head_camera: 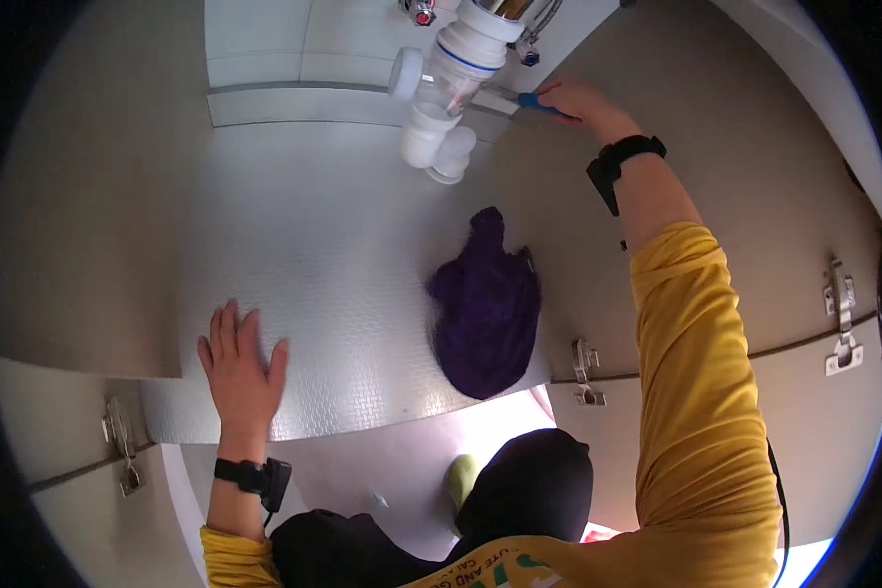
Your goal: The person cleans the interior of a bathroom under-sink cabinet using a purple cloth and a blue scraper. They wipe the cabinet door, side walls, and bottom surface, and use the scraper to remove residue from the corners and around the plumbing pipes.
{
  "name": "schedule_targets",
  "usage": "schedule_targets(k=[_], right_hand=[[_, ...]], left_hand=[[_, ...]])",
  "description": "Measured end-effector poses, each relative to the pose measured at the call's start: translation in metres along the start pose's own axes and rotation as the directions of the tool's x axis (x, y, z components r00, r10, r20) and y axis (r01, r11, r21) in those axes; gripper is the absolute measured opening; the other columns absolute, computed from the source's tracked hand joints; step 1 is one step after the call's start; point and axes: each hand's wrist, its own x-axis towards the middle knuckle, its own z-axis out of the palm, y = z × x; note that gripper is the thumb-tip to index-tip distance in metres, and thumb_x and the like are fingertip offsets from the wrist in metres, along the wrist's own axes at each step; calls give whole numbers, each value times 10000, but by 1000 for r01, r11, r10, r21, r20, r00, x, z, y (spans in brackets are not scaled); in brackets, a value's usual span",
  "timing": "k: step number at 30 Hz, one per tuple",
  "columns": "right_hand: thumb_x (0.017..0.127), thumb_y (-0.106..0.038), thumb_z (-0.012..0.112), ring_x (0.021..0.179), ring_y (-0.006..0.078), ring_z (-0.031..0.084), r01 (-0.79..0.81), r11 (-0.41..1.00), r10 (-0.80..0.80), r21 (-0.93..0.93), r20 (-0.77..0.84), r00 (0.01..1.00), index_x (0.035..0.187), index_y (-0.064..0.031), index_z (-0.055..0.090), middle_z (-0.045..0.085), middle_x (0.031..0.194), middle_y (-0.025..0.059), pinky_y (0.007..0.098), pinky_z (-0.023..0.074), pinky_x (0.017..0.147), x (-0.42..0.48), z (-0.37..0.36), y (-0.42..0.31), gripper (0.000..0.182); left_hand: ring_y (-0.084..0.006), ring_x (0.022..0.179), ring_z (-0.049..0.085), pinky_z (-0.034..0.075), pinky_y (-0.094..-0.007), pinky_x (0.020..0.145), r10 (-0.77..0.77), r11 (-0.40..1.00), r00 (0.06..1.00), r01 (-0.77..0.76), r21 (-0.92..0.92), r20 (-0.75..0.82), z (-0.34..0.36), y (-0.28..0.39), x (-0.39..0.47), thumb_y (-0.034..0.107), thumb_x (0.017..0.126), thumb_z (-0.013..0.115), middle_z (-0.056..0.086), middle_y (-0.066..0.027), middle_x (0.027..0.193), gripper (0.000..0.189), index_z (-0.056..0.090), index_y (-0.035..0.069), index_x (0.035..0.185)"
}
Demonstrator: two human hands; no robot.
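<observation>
My right hand (577,106) reaches to the back right corner of a sink cabinet. It grips a blue-handled tool (535,101), whose pale, flat head points left behind the drain pipe; I cannot tell if it is a brush or a scraper. My left hand (242,367) lies palm down with fingers spread on the silvery textured cabinet floor (323,242), near its front left edge. Crumpled on that floor to the right is a dark purple cloth (489,316), touched by neither hand.
A white plastic drain trap (430,125) hangs at the back, with a shutoff valve (529,53) to its right and another valve (420,11) further left. Side panels (88,206) enclose the space. Metal hinges (586,371) carry the swung-out doors. My knees are at the front edge.
</observation>
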Motion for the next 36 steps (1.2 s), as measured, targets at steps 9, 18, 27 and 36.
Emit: schedule_targets(k=[9, 18, 27, 36], right_hand=[[773, -203, 619, 651, 183, 633, 149, 909, -223, -390, -151, 963, 1058, -71, 684, 673, 786, 94, 324, 510, 585, 15, 20, -17, 321], [746, -148, 651, 917, 342, 652, 439, 556, -503, -705, 135, 854, 934, -92, 724, 680, 946, 149, 426, 525, 811, 33, -2, -10, 210], [762, -202, 680, 564, 171, 612, 146, 988, -152, -53, -159, 975, 1007, -27, 680, 654, 767, 108, 325, 502, 528, 5, -4, -29, 301], [776, -291, 641, 791, 258, 674, 115, 989, -125, -92, -117, 985, 946, -91, 721, 692, 866, 133, 378, 528, 744, 3, 1, -17, 274]], left_hand=[[-333, 1353, 290, 207, -551, 1091, -14, 999, 999, 12, 47, 32, -1, -2, -1, 417, 895, 506, 368, -157, 1425, 507, 465, 90, 1280], [-336, 1341, 305, 221, -554, 1085, 12, 1000, 1000, -12, -8, -12, 1, 1, 1, 377, 878, 541, 375, -165, 1414, 485, 477, 83, 1258], [-330, 1339, 306, 224, -558, 1080, -25, 1000, 999, 25, 15, 25, -3, -2, 0, 355, 864, 557, 379, -161, 1408, 476, 479, 83, 1247], [-332, 1337, 306, 221, -557, 1080, -17, 1000, 1000, 17, 6, 17, 0, -1, 1, 356, 859, 562, 377, -157, 1411, 492, 469, 85, 1259]])
